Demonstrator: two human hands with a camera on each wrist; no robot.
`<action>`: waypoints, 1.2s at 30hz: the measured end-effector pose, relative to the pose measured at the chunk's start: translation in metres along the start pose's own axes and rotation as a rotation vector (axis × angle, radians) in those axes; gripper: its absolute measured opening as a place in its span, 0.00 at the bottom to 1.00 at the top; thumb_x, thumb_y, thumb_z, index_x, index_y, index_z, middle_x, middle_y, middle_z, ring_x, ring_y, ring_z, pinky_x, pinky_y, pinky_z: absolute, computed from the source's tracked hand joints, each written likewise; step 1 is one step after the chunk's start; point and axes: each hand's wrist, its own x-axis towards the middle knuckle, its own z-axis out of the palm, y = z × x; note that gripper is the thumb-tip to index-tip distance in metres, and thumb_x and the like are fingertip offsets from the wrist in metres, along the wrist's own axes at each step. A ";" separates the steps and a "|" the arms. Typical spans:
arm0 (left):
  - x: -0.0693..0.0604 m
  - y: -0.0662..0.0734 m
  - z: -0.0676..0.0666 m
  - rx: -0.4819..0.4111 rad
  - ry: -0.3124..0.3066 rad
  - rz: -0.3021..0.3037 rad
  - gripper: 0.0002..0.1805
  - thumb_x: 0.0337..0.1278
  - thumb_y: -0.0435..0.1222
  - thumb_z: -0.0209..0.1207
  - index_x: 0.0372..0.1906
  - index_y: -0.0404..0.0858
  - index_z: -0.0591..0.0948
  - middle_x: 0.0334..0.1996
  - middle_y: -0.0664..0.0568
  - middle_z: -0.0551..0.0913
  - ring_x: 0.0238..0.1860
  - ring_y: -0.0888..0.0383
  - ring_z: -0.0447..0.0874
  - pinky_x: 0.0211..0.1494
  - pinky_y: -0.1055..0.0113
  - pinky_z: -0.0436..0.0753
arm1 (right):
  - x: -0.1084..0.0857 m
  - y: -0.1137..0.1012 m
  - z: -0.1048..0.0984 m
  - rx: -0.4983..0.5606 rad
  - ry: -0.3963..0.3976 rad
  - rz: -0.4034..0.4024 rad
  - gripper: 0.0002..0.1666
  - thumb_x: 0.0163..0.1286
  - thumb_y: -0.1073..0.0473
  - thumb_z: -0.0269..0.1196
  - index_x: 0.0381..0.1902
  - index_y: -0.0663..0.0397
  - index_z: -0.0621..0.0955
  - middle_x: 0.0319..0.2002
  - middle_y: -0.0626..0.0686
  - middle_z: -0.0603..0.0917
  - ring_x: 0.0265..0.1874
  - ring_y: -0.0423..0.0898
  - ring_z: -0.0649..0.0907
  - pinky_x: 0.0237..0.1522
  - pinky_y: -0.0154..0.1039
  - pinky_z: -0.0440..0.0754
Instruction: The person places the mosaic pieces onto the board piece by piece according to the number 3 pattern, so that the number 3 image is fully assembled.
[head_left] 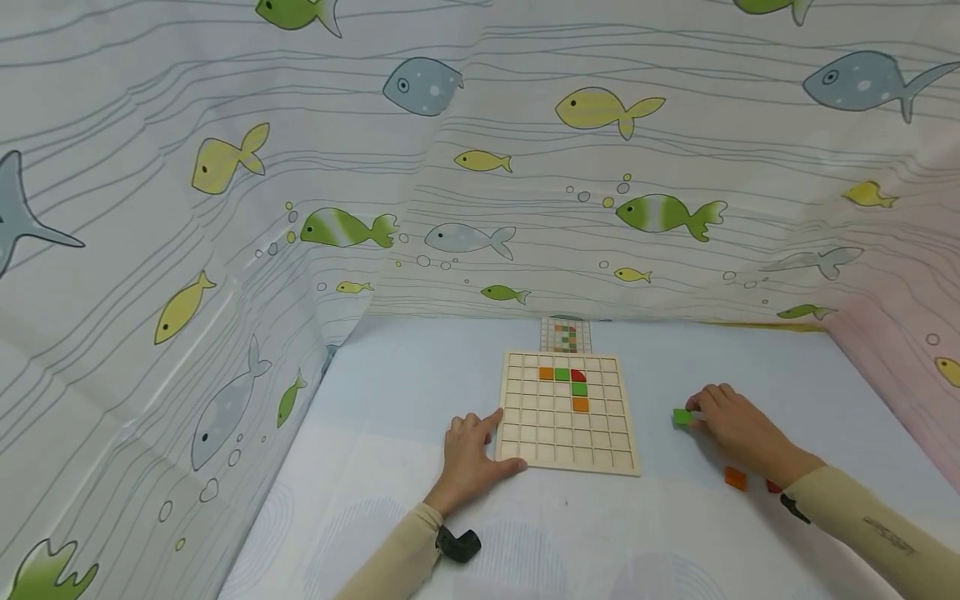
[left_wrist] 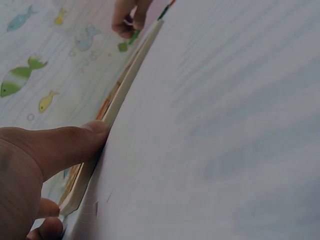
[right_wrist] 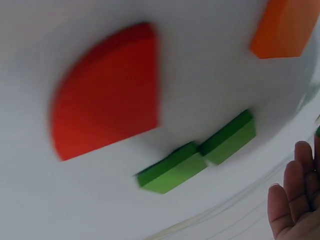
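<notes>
A wooden grid board (head_left: 555, 433) lies flat on the table. On it an orange square (head_left: 546, 374), a green square (head_left: 562, 375) and a red quarter-round piece (head_left: 578, 376) form a row, with another green and another orange square below the red one. My left hand (head_left: 472, 458) is at the board's near-left corner, thumb against the front edge and index finger touching the left side. To the right of the board, my right hand (head_left: 738, 429) pinches a green square tile (head_left: 682, 417) between its fingertips.
Loose on the table are an orange tile (head_left: 736, 478), a red quarter-round piece (right_wrist: 110, 95) and two green tiles (right_wrist: 172, 170). Behind the board is a pattern card (head_left: 566, 336). A fish-printed curtain (head_left: 525, 192) encloses the back and sides.
</notes>
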 end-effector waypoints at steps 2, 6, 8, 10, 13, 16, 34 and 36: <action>0.000 0.000 -0.001 0.001 -0.013 -0.010 0.51 0.40 0.56 0.81 0.71 0.37 0.80 0.31 0.55 0.69 0.36 0.59 0.55 0.44 0.64 0.55 | 0.007 -0.004 0.000 0.001 -0.030 0.024 0.21 0.57 0.67 0.78 0.46 0.62 0.80 0.41 0.54 0.82 0.40 0.50 0.79 0.42 0.48 0.82; 0.001 0.001 -0.002 0.001 -0.021 -0.019 0.51 0.40 0.56 0.81 0.72 0.38 0.80 0.31 0.56 0.69 0.37 0.59 0.55 0.44 0.64 0.55 | 0.020 -0.010 0.002 0.003 -0.080 0.054 0.20 0.62 0.66 0.76 0.48 0.62 0.80 0.43 0.54 0.83 0.42 0.50 0.79 0.45 0.48 0.82; 0.002 0.000 -0.002 0.004 -0.019 -0.020 0.51 0.40 0.56 0.81 0.72 0.38 0.80 0.31 0.56 0.68 0.37 0.59 0.55 0.44 0.64 0.56 | 0.026 -0.012 0.003 0.009 -0.101 0.068 0.19 0.64 0.64 0.76 0.49 0.62 0.81 0.44 0.54 0.83 0.43 0.50 0.79 0.46 0.48 0.82; 0.002 0.000 -0.002 0.003 -0.019 -0.021 0.51 0.40 0.56 0.81 0.72 0.38 0.80 0.31 0.56 0.69 0.37 0.59 0.55 0.44 0.64 0.56 | 0.032 -0.014 0.004 0.007 -0.116 0.073 0.19 0.66 0.62 0.76 0.50 0.62 0.81 0.44 0.54 0.83 0.44 0.50 0.79 0.47 0.48 0.82; 0.002 0.000 -0.002 0.000 -0.019 -0.019 0.51 0.40 0.56 0.81 0.72 0.38 0.80 0.31 0.56 0.68 0.37 0.59 0.55 0.44 0.64 0.55 | 0.041 -0.016 0.006 0.009 -0.110 0.065 0.19 0.65 0.62 0.76 0.49 0.62 0.81 0.44 0.54 0.83 0.44 0.50 0.79 0.47 0.48 0.82; 0.002 0.000 -0.002 -0.001 -0.014 -0.005 0.51 0.40 0.56 0.81 0.72 0.37 0.79 0.31 0.57 0.68 0.36 0.60 0.55 0.44 0.64 0.55 | 0.047 -0.018 0.007 0.013 -0.076 0.041 0.19 0.64 0.63 0.77 0.48 0.62 0.81 0.42 0.54 0.83 0.42 0.50 0.79 0.45 0.48 0.82; 0.000 -0.002 -0.002 0.006 -0.023 -0.001 0.51 0.41 0.56 0.81 0.72 0.38 0.79 0.31 0.56 0.69 0.36 0.60 0.55 0.46 0.63 0.56 | 0.092 -0.040 0.014 0.047 -0.083 -0.002 0.18 0.68 0.61 0.74 0.50 0.64 0.81 0.44 0.57 0.83 0.45 0.53 0.79 0.47 0.49 0.82; 0.000 -0.002 -0.002 0.004 -0.020 -0.001 0.51 0.41 0.56 0.81 0.72 0.38 0.79 0.31 0.55 0.69 0.36 0.60 0.55 0.46 0.63 0.56 | 0.097 -0.044 0.014 0.050 -0.087 -0.004 0.18 0.68 0.61 0.74 0.50 0.64 0.81 0.45 0.57 0.82 0.45 0.53 0.79 0.47 0.49 0.82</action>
